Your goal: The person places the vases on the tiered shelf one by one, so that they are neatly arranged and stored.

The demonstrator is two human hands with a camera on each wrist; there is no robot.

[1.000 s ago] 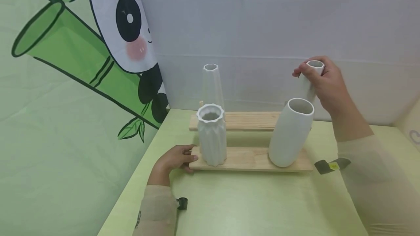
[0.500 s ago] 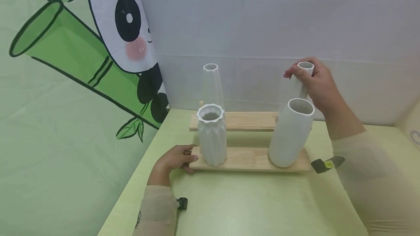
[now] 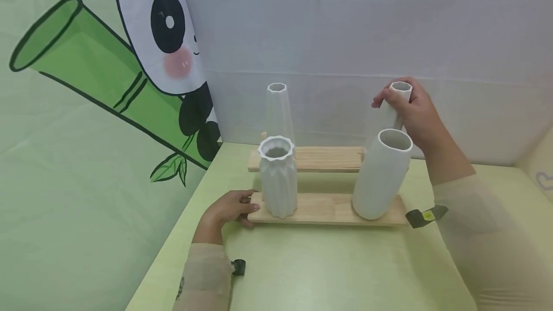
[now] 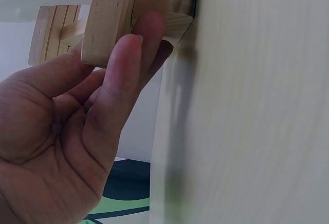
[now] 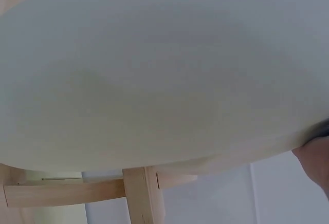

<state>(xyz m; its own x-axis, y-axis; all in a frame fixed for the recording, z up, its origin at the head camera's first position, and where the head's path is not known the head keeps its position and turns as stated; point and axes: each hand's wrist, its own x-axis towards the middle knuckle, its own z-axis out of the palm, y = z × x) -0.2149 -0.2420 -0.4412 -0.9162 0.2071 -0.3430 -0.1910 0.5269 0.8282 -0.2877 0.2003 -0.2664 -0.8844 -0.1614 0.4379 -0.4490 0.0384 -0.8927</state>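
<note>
My left hand [image 3: 233, 208] grips the left end of a two-step wooden plant shelf [image 3: 324, 208]. In the left wrist view its fingers [image 4: 123, 64] lie around the board's end [image 4: 110, 23]. At the back right, my right hand [image 3: 416, 109] holds a slim white vase [image 3: 392, 112] just under its rim, over the upper step. The slim vase's lower part is hidden behind a wide, smooth white vase [image 3: 380, 181], which leans right on the lower step. That pale vase wall [image 5: 154, 80] fills most of the right wrist view. A fluted white vase [image 3: 278, 181] stands at the lower step's left.
A tall white vase [image 3: 278, 114] stands at the left of the upper step [image 3: 328, 159]. Behind the pale table [image 3: 337, 268] hangs a white cloth [image 3: 345, 37]. To the left is a green cloth [image 3: 65, 181] with a panda and bamboo print.
My right hand has moved left with the slim vase, bringing it over the upper step's right part, then nearly stopped. The left hand keeps its hold on the shelf.
</note>
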